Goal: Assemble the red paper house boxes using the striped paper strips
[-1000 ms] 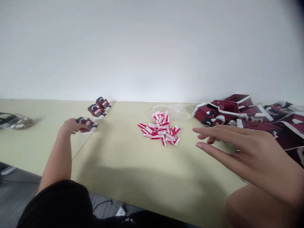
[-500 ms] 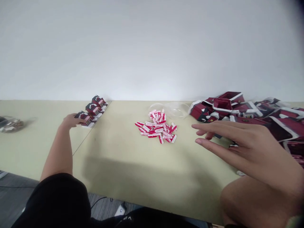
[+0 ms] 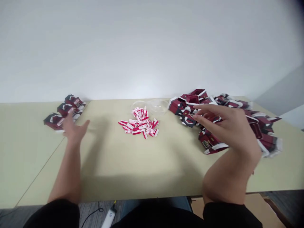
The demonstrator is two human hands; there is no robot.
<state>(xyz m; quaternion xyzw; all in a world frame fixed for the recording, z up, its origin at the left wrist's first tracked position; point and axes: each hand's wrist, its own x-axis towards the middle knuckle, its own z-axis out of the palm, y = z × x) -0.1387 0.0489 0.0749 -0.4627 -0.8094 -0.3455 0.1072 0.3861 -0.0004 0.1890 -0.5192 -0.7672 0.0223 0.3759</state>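
My left hand [image 3: 75, 130] is open, thumb and fingers spread, just in front of a row of three small dark red houses [image 3: 64, 108] with black-and-white roofs. It is slightly blurred and hides part of the nearest house. Over a large heap of similar dark red house pieces [image 3: 176, 106] with white edges hovers my right hand [image 3: 234, 126]. Its fingers are apart from the thumb and nothing shows between them. Between the hands lies a pile of small red-and-white striped pieces [image 3: 140, 126].
A clear plastic container [image 3: 158, 107] stands behind the striped pieces, near the wall [image 3: 147, 47]. A seam runs across the pale table [image 3: 133, 161] on the left. Below its front edge are a white power strip [image 3: 109, 218] and a cardboard box [image 3: 255, 209].
My left hand has come off the nearest house and drawn back with its fingers spread. My right hand has moved over the heap of houses. The view has turned right.
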